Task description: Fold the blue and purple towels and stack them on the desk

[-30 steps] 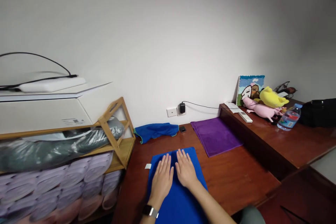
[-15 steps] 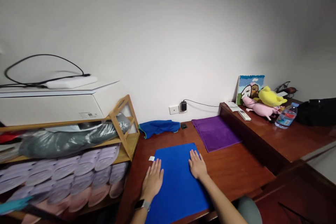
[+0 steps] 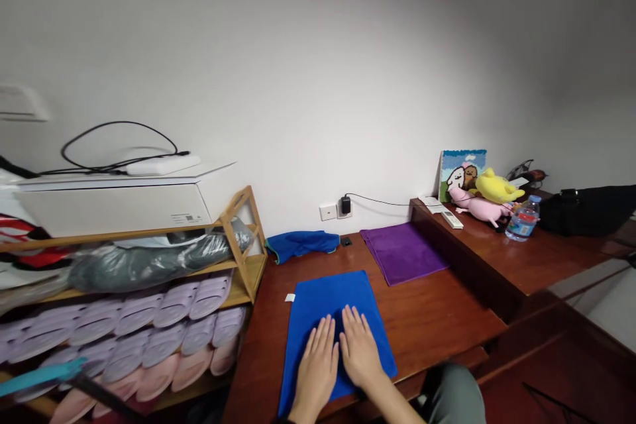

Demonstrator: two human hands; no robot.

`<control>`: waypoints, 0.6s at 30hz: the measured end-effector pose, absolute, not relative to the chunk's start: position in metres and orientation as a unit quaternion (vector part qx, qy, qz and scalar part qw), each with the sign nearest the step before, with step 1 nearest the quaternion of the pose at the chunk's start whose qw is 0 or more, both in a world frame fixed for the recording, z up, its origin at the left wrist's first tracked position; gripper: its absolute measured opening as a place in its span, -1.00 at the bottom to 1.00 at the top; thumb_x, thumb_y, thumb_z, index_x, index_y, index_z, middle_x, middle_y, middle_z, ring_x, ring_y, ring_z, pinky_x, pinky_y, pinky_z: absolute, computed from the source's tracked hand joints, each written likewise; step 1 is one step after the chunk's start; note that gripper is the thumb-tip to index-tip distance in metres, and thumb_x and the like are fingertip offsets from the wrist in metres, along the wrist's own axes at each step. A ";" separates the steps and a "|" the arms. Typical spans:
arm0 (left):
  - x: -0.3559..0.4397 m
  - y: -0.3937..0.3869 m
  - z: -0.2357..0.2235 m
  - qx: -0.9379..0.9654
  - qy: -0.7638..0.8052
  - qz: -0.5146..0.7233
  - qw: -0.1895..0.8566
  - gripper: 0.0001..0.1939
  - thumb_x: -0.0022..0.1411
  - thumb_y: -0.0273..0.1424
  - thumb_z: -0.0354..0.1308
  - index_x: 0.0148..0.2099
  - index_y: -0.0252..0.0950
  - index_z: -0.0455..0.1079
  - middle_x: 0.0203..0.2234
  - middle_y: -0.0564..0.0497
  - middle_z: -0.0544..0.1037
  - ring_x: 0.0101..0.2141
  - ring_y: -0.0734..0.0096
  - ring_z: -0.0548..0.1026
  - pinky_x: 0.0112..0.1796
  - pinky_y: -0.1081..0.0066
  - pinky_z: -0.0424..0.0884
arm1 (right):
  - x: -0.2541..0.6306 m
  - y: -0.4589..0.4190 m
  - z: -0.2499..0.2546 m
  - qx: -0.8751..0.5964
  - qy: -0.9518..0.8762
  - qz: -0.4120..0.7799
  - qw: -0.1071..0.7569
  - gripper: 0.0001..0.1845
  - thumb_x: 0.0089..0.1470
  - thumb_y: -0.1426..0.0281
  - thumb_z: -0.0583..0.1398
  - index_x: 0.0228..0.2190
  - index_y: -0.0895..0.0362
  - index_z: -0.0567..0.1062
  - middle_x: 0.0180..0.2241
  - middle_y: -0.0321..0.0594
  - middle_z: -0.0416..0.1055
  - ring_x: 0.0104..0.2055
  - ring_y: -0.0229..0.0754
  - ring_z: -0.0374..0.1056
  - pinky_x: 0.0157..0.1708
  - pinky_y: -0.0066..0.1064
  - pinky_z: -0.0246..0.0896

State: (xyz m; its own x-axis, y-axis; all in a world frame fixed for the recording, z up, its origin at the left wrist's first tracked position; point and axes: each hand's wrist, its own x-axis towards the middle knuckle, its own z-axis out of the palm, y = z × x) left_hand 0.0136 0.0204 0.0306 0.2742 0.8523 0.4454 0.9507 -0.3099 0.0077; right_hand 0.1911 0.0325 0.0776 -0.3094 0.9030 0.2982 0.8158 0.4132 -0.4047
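Note:
A bright blue towel [image 3: 322,295] lies spread flat on the dark wooden table [image 3: 432,321] in front of me. My left hand [image 3: 318,368] and my right hand [image 3: 358,349] rest side by side on the towel's near half, palms down, fingers stretched out and close together. Neither hand holds anything. Behind the towel, near the wall, lies a crumpled blue cloth [image 3: 301,244], and to the right of it a flat purple towel [image 3: 402,252].
A bamboo rack [image 3: 243,245] on the left holds rows of pale slippers [image 3: 149,331] and a white box [image 3: 114,202]. A raised wooden ledge [image 3: 497,258] on the right carries plush toys [image 3: 489,195], a water bottle [image 3: 521,220] and a black bag [image 3: 586,209]. A charger [image 3: 345,204] sits in the wall socket.
My hands were apart at the towel's left and right edges half a second ago; now they have come together at its near middle. The view has shifted slightly right.

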 end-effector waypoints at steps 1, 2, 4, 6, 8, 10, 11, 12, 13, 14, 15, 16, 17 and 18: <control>0.020 0.014 0.023 -0.794 -0.571 -0.169 0.121 -0.38 0.52 -0.34 -0.22 0.55 -0.23 -0.01 0.48 -0.05 0.21 0.46 0.25 0.17 0.41 0.11 0.18 | 0.189 0.022 0.073 -0.527 -0.811 0.104 0.232 -0.38 0.53 0.19 -0.19 0.48 0.06 0.07 0.50 -0.26 -0.06 0.56 -0.05 -0.15 0.53 -0.08 -0.20; 0.025 0.010 0.016 -0.798 -0.574 -0.149 0.109 -0.38 0.50 -0.37 -0.22 0.54 -0.24 0.04 0.47 -0.06 0.23 0.45 0.25 0.19 0.40 0.11 0.20 | 0.187 0.015 0.069 -0.522 -0.816 0.119 0.215 -0.38 0.53 0.20 -0.20 0.47 0.06 0.09 0.50 -0.26 -0.03 0.55 -0.05 -0.14 0.53 -0.07 -0.21; 0.032 0.008 0.007 -0.801 -0.581 -0.116 0.089 -0.38 0.47 -0.41 -0.22 0.52 -0.24 0.09 0.46 -0.07 0.24 0.44 0.23 0.21 0.40 0.10 0.20 | 0.185 0.006 0.066 -0.517 -0.823 0.140 0.188 -0.39 0.53 0.22 -0.22 0.46 0.06 0.12 0.48 -0.25 0.01 0.55 -0.07 -0.12 0.53 -0.05 -0.23; 0.035 0.010 0.005 -0.801 -0.585 -0.102 0.080 -0.37 0.45 -0.44 -0.21 0.52 -0.24 0.10 0.47 -0.07 0.21 0.45 0.21 0.20 0.41 0.08 0.17 | 0.185 0.005 0.067 -0.514 -0.827 0.143 0.177 -0.40 0.54 0.22 -0.23 0.46 0.05 0.11 0.48 -0.25 0.02 0.55 -0.08 -0.12 0.53 -0.04 -0.24; 0.029 0.010 0.005 -0.802 -0.583 -0.105 0.078 -0.37 0.46 -0.42 -0.20 0.52 -0.22 0.09 0.47 -0.06 0.21 0.45 0.22 0.20 0.41 0.09 0.17 | 0.189 0.008 0.067 -0.511 -0.830 0.136 0.179 -0.40 0.53 0.19 -0.20 0.46 0.02 0.11 0.48 -0.26 0.01 0.55 -0.09 -0.12 0.53 -0.05 -0.22; 0.011 0.007 0.002 -0.789 -0.597 -0.117 0.082 -0.39 0.49 -0.35 -0.21 0.51 -0.21 0.13 0.45 -0.07 0.27 0.44 0.18 0.23 0.39 0.06 0.21 | 0.202 0.012 0.064 -0.518 -0.826 0.134 0.178 -0.39 0.53 0.16 -0.17 0.47 0.02 0.10 0.48 -0.27 0.01 0.55 -0.08 -0.11 0.53 -0.06 -0.22; -0.002 0.003 0.000 -0.774 -0.614 -0.126 0.089 -0.40 0.50 -0.30 -0.21 0.50 -0.22 0.16 0.44 -0.09 0.30 0.43 0.14 0.25 0.38 0.03 0.24 | 0.211 0.015 0.063 -0.533 -0.817 0.135 0.172 -0.38 0.52 0.15 -0.16 0.47 0.03 0.10 0.48 -0.26 -0.01 0.55 -0.07 -0.12 0.53 -0.05 -0.22; -0.017 -0.001 -0.004 -0.754 -0.636 -0.137 0.098 -0.40 0.50 -0.26 -0.22 0.49 -0.23 0.18 0.43 -0.10 0.32 0.42 0.11 0.27 0.36 -0.01 0.27 | 0.221 0.017 0.060 -0.557 -0.803 0.136 0.164 -0.36 0.51 0.14 -0.15 0.47 0.06 0.09 0.49 -0.25 -0.03 0.55 -0.05 -0.13 0.53 -0.03 -0.22; -0.032 -0.005 -0.008 -0.732 -0.657 -0.147 0.108 -0.39 0.50 -0.23 -0.23 0.48 -0.24 0.20 0.42 -0.11 0.34 0.41 0.07 0.28 0.35 -0.04 0.29 | 0.233 0.019 0.058 -0.582 -0.787 0.136 0.154 -0.34 0.50 0.14 -0.15 0.48 0.08 0.07 0.49 -0.23 -0.06 0.55 -0.04 -0.14 0.52 -0.02 -0.23; -0.046 -0.010 -0.012 -0.716 -0.671 -0.157 0.115 -0.38 0.50 -0.21 -0.24 0.48 -0.25 0.21 0.41 -0.12 0.34 0.40 0.07 0.30 0.34 -0.04 0.31 | 0.244 0.021 0.057 -0.606 -0.771 0.135 0.144 -0.33 0.49 0.14 -0.15 0.48 0.11 0.05 0.50 -0.22 -0.09 0.56 -0.04 -0.16 0.52 -0.02 -0.23; -0.058 -0.015 -0.016 -0.706 -0.678 -0.164 0.119 -0.37 0.50 -0.21 -0.25 0.48 -0.27 0.21 0.41 -0.12 0.34 0.39 0.07 0.31 0.34 -0.03 0.32 | 0.253 0.022 0.055 -0.623 -0.758 0.134 0.136 -0.31 0.48 0.14 -0.15 0.49 0.13 0.04 0.50 -0.21 -0.12 0.56 -0.05 -0.17 0.52 -0.03 -0.23; -0.066 -0.019 -0.018 -0.703 -0.681 -0.168 0.121 -0.36 0.51 -0.20 -0.25 0.48 -0.30 0.21 0.42 -0.13 0.34 0.39 0.08 0.32 0.34 -0.01 0.33 | 0.261 0.023 0.054 -0.633 -0.751 0.133 0.130 -0.30 0.48 0.14 -0.15 0.49 0.14 0.04 0.51 -0.21 -0.13 0.56 -0.05 -0.18 0.52 -0.05 -0.23; -0.072 -0.023 -0.020 -0.703 -0.680 -0.170 0.121 -0.36 0.51 -0.20 -0.25 0.48 -0.33 0.20 0.42 -0.15 0.33 0.39 0.08 0.33 0.34 0.01 0.33 | 0.266 0.022 0.053 -0.637 -0.749 0.131 0.126 -0.30 0.47 0.14 -0.14 0.49 0.16 0.04 0.51 -0.21 -0.14 0.56 -0.07 -0.19 0.52 -0.07 -0.23; -0.075 -0.026 -0.020 -0.705 -0.677 -0.171 0.123 -0.35 0.51 -0.20 -0.25 0.48 -0.36 0.20 0.42 -0.17 0.33 0.39 0.08 0.33 0.34 0.01 0.33 | 0.270 0.022 0.052 -0.638 -0.749 0.129 0.124 -0.29 0.47 0.14 -0.14 0.49 0.16 0.04 0.51 -0.22 -0.14 0.56 -0.07 -0.20 0.52 -0.08 -0.24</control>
State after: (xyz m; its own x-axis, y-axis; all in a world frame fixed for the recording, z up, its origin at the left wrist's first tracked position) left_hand -0.0748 -0.0260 -0.0203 0.0238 0.9129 0.4074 0.9970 -0.0520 0.0581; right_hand 0.2697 0.0220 0.0524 -0.1560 0.9875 0.0214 0.9237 0.1536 -0.3511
